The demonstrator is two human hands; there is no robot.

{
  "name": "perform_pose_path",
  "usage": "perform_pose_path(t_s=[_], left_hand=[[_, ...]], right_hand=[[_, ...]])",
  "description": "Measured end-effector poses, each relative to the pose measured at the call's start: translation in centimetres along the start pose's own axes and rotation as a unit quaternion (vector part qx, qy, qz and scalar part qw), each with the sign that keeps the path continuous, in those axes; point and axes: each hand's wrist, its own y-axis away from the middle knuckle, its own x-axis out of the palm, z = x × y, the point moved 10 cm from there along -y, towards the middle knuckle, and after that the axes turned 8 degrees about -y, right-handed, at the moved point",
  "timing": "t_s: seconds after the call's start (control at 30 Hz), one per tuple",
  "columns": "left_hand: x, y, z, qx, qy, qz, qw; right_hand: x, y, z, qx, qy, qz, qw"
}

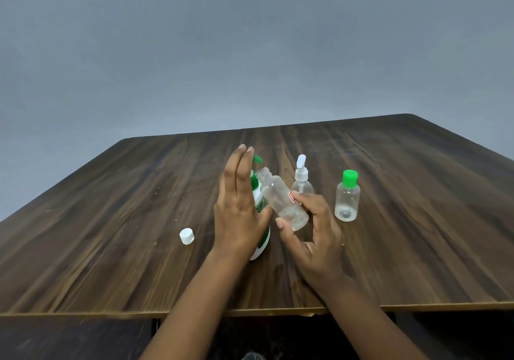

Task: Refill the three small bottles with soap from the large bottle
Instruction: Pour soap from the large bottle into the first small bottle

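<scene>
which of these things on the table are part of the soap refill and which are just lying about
In the job: large pump bottle; uncapped small bottle, held tilted in the right hand; white-pump small bottle; green-capped small bottle; loose white cap.
Lying about: only the wooden table under them.

1 head view (wide-angle), forward-down, close

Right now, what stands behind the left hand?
The large soap bottle: its green pump tip and white lower side show beside the left hand. The hand covers most of its body.
</scene>
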Motion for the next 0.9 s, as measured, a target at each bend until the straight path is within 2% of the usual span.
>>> perform_pose_path(t_s=[0.27, 0.53, 0.9], left_hand=[[-0.4, 0.3, 0.0, -0.009, 0.008, -0.006, 1.0], [-0.6, 0.2, 0.1, -0.009, 0.007, -0.006, 1.0], [-0.6, 0.8, 0.3, -0.011, -0.004, -0.029, 1.0]], right_hand=[[-0.9, -0.7, 0.5, -0.001, 0.01, -0.046, 0.999], [-0.6, -0.7, 0.4, 0.019, 0.004, -0.034, 0.999], [-0.2, -0.6, 0.6, 0.01, 0.035, -0.071, 0.997]])
